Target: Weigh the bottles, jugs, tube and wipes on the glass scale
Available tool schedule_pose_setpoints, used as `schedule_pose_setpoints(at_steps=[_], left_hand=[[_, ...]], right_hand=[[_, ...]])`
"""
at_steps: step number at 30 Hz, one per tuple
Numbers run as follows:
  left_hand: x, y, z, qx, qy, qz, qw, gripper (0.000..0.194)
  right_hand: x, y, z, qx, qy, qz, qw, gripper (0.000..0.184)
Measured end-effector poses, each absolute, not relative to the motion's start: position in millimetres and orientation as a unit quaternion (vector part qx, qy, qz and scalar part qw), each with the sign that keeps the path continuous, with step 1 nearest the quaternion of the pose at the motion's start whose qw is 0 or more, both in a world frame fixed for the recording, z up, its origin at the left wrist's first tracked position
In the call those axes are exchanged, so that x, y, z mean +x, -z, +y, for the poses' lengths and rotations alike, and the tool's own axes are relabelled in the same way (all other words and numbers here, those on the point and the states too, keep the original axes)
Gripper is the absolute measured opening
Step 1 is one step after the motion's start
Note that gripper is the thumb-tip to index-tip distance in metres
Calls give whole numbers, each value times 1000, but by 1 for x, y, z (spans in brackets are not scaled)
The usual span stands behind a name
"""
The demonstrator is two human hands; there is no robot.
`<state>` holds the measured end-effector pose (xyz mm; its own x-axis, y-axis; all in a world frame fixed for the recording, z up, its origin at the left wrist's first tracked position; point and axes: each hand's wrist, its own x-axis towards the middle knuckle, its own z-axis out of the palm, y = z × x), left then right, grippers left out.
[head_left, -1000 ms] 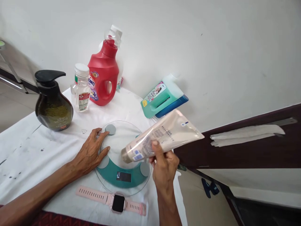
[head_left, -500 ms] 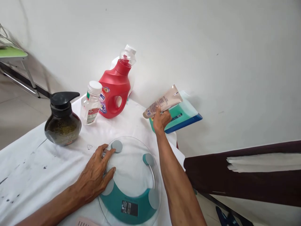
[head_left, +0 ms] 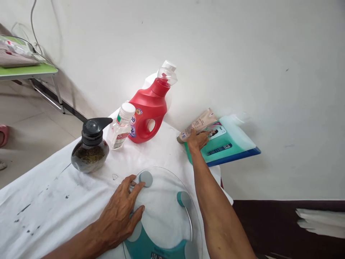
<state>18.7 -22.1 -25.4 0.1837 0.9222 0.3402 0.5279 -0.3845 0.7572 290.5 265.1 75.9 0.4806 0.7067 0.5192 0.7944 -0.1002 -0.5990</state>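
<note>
My right hand [head_left: 198,140] is closed around a beige squeeze tube [head_left: 202,121] with a dark cap, holding it tilted against the wall side of the table. Just right of the tube, a green bottle [head_left: 237,138] with a blue side and a label leans over; the hand partly overlaps it. My left hand [head_left: 120,207] rests on the left rim of a round glass bathroom scale [head_left: 164,205], fingers apart and thumb on the glass. The scale has grey round pads and a teal band; its display is cut off at the bottom edge.
A red detergent jug [head_left: 149,104] with a clear-topped bottle behind stands at the back. Left of it are a clear white-capped bottle [head_left: 120,126] and a dark pump bottle [head_left: 90,151]. White cloth [head_left: 48,205] covers the table. A green folding table [head_left: 29,72] stands far left.
The view has shifted, so everything sits further right and lower. The tube in my right hand has come down lower beside the green bottle, uncovering more of its label. My left hand stays on the scale.
</note>
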Motion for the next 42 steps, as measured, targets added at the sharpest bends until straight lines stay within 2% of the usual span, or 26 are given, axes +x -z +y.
schedule_pose_setpoints(at_steps=[4,7,9,11,14,16,18,21,23,28,32,35,42], left_hand=[[19,24,-22,729,-397,493,261,62],[18,22,-21,731,-391,492,267,62],[17,21,-20,731,-392,489,270,62],[16,19,-18,731,-397,483,272,61],[15,17,-17,732,-403,478,271,60],[16,15,-17,733,-398,481,270,60],[16,13,-17,734,-391,485,269,59],[16,10,-18,735,-388,487,268,60],[17,9,-19,734,-392,487,266,62],[19,13,-20,725,-395,492,275,64],[19,14,-20,726,-391,493,279,65],[17,12,-20,730,-386,490,279,65],[16,11,-18,736,-383,483,281,66]], right_hand=[[273,-90,238,-721,80,-481,492,53],[238,-104,209,-659,87,-533,523,59],[206,-112,191,-589,27,-585,557,59],[175,-119,179,-538,-86,-613,572,57],[141,-125,173,-501,-207,-636,549,53],[129,-125,175,-493,-252,-645,528,58],[124,-121,180,-495,-256,-627,544,60],[123,-111,190,-513,-179,-549,635,56],[122,-105,197,-520,-155,-515,663,57],[117,-94,210,-495,-353,-551,572,57],[113,-92,219,-460,-448,-514,569,66],[111,-91,222,-463,-447,-483,594,68],[136,-110,191,-493,-359,-438,660,70]])
